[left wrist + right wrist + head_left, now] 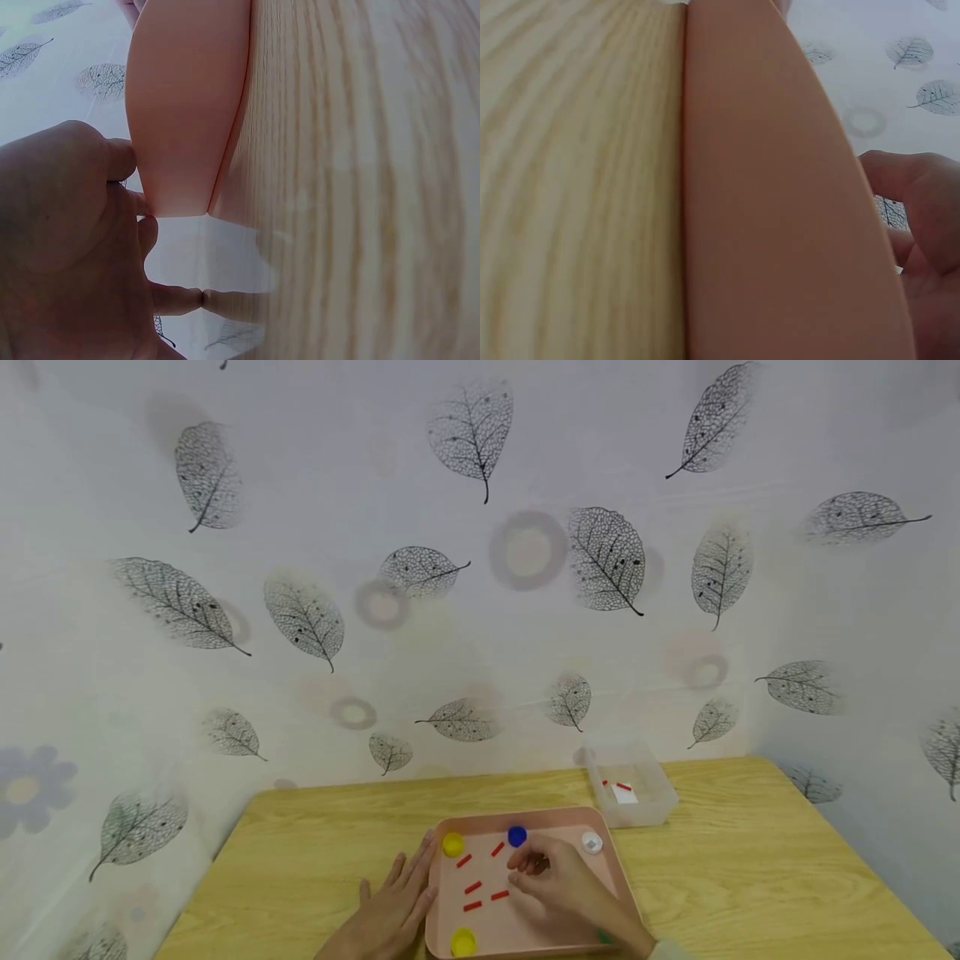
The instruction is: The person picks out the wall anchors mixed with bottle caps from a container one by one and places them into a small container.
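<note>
A pink tray (534, 935) lies on the wooden table, with several short red sticks (472, 887) scattered over its left half. Round pieces sit near its edges: yellow ones (453, 844), a blue one (517, 836) and a white one (592, 842). My left hand (393, 906) lies along the tray's left side, fingers extended and touching the rim. Over the middle of the tray hovers my right hand (558, 881), its fingers bent, with a small gap between thumb and index fingertip and nothing visible there. The tray wall (780, 187) hides those fingertips in the right wrist view.
Behind the tray's right corner stands a clear plastic box (637, 793), holding red sticks and a white piece. A green piece (604, 936) shows partly beneath my right forearm. The leaf-patterned backdrop (480, 652) rises behind the table (315, 835).
</note>
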Available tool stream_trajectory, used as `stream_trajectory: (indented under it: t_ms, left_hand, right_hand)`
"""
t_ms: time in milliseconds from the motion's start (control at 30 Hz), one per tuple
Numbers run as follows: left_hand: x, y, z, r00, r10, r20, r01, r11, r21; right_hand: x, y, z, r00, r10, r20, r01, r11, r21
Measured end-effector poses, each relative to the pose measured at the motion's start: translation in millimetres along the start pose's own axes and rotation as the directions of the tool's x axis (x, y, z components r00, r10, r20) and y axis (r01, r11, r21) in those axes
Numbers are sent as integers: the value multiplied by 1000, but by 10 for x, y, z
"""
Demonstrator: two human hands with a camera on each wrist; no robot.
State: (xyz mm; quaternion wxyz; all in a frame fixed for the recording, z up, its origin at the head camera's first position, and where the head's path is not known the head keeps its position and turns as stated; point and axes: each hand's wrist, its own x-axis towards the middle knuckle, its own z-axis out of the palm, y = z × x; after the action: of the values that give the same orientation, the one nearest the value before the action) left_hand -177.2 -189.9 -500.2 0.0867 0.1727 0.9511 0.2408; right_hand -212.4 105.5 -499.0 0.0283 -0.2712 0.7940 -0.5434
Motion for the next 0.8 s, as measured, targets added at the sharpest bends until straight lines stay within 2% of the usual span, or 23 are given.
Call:
stream_trajectory:
  t_ms: [267,600,800]
  left_hand:
    - [5,-4,10,1000,-14,0,14,1000,13]
    - [1,23,-5,1000,-23,10,23,1000,13]
    - [-2,17,4,1000,-27,11,27,1000,13]
  right_hand:
    - [-18,61,121,997,75,34,-75,997,-25]
    - [-32,121,160,999,32,15,-31,997,-65]
    - [-16,141,180,999,24,40,-19,992,-122]
